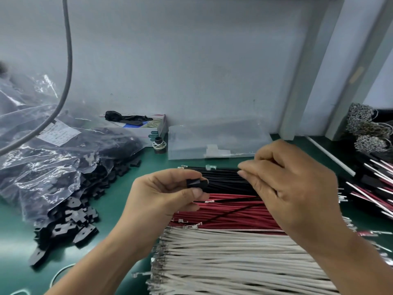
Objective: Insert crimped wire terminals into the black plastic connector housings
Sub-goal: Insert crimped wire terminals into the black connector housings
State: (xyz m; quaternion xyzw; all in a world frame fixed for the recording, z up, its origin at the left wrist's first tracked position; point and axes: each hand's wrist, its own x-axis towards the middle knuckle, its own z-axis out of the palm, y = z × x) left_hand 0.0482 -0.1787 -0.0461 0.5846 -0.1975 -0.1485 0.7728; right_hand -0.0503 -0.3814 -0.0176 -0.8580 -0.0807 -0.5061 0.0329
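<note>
Over the green bench mat (pixel 119 201), just below centre, the left hand (pixel 163 194) pinches a black connector housing (pixel 196 184) between thumb and forefinger, holding it above the wire rows. At about 3 o'clock from it the right hand (pixel 291 188) has its fingers curled down onto the black wires (pixel 225 179), fingertips together at their top edge; whether they actually grip a wire I cannot tell. One thin black wire with a metal terminal (pixel 209 201) runs from under the right hand across the red wires (pixel 229 216) toward the left thumb. Below those, at 6 o'clock, lies a wide bank of white wires (pixel 234 260), crimped ends pointing left. Loose black housings (pixel 70 222) spill from a clear plastic bag (pixel 53 150) at 9 o'clock (the bag bears a white label). A small carton (pixel 146 128) sits near the wall at 11 o'clock, and finished harnesses (pixel 374 188) pile at 3 o'clock.
</note>
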